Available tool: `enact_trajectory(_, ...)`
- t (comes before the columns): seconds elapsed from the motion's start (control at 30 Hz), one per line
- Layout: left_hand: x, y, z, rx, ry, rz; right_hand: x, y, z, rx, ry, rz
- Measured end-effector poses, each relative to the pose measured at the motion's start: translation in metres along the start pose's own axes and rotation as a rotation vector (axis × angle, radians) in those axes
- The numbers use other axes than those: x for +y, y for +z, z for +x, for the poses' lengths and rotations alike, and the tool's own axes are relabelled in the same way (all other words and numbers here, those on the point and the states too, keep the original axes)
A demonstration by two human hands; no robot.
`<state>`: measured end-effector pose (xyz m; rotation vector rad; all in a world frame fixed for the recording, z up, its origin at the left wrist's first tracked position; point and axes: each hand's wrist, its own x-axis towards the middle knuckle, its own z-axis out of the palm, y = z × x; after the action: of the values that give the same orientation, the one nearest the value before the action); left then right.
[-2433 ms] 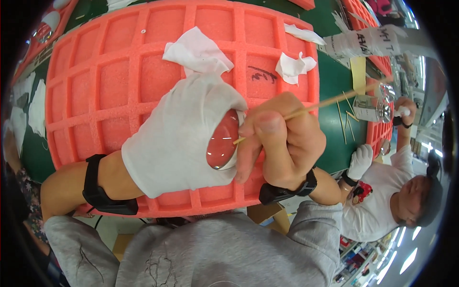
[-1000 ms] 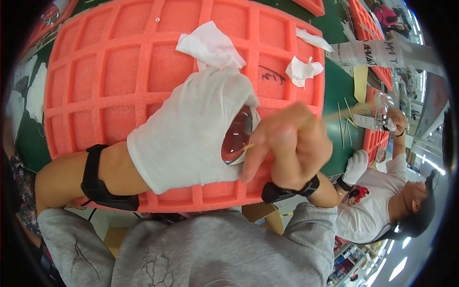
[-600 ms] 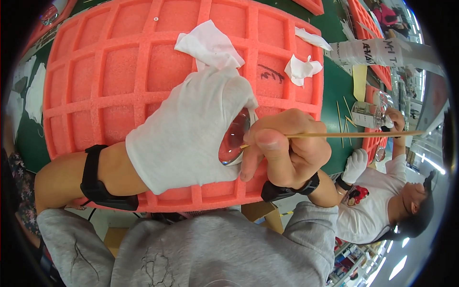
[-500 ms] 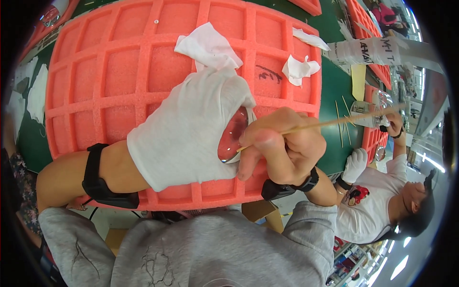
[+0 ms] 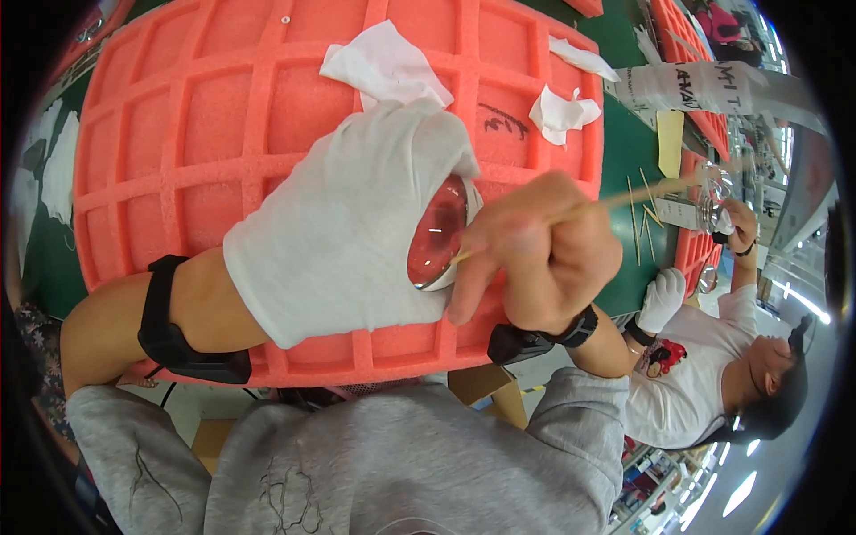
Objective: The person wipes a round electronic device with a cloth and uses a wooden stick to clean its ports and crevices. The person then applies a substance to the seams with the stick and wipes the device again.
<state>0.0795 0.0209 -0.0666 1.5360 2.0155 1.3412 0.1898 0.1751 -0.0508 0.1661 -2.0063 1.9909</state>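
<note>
My left hand (image 5: 357, 218), in a white glove, is closed around the edge of a round, clear glass lens (image 5: 435, 239) with a pale rim. Red foam shows through the glass. My bare right hand (image 5: 546, 254) pinches a thin wooden stick (image 5: 637, 195), which slants up to the right. Its near tip is at the lens's right edge; whether it touches cannot be made out. Both hands are over a red foam tray (image 5: 265, 98) with square compartments. A folded white cloth (image 5: 388, 67) lies just beyond my left hand.
Crumpled white tissue (image 5: 563, 114) lies on the tray's right side. Several loose sticks (image 5: 634, 218) rest on the green table (image 5: 615, 174). A wrapped pipe (image 5: 687, 92) reaches in at the right. Beside it a co-worker (image 5: 704, 374) handles a clear container.
My right hand has shifted slightly, and the stick's tip has moved up along the lens's right edge. The lens shows more of its right rim. The left hand keeps its hold.
</note>
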Motion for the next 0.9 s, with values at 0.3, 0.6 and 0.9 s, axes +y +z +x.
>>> enact_trajectory(0.3,0.001,0.0,0.0,0.003,-0.031,-0.019,-0.006,-0.01,0.01,-0.189,-0.111,-0.185)
enact_trajectory(0.6,0.003,-0.002,0.0,-0.006,-0.028,0.001,-0.005,-0.005,0.003,0.02,0.109,0.117)
enact_trajectory(0.9,0.001,-0.003,0.001,-0.014,0.0,0.021,-0.005,-0.007,0.006,-0.164,-0.099,-0.158)
